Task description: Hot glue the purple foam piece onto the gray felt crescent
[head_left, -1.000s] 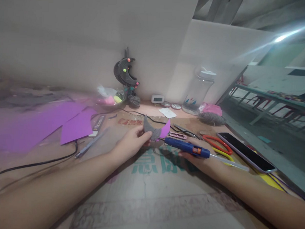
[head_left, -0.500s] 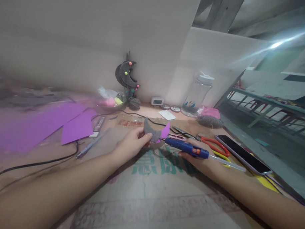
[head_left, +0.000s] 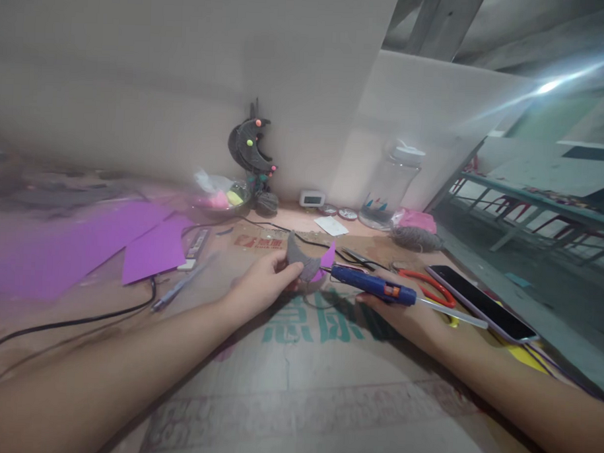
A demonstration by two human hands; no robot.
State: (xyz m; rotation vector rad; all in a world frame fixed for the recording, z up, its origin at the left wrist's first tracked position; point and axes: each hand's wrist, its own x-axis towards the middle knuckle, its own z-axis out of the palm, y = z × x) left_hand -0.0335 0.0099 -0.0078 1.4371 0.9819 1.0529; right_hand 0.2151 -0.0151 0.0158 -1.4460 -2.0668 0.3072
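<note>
My left hand (head_left: 270,278) pinches a crescent moon (head_left: 303,258) wrapped in grey yarn, thumb in front. At its right end shows a bare purple part (head_left: 327,255). My right hand (head_left: 383,302) is wrapped round a blue glue gun (head_left: 374,284), partly hidden behind it. The gun's nozzle points left at the edge between the yarn and the purple part; whether it touches cannot be made out. A clear glue stick (head_left: 452,315) sticks out of the gun's back end. A thin strand of yarn seems to hang below the crescent.
Purple sheets (head_left: 155,251) and a pen (head_left: 178,288) lie left on the cardboard-covered table. Red-handled scissors (head_left: 429,284), a phone (head_left: 480,302) and grey yarn (head_left: 416,239) are at right. Behind stand a finished-looking moon ornament (head_left: 248,145), a small clock (head_left: 311,199) and a clear bottle (head_left: 392,187).
The glue gun has shifted very slightly right, and its nozzle now lies against or near the purple part. The crescent stays in my left hand, almost unmoved.
</note>
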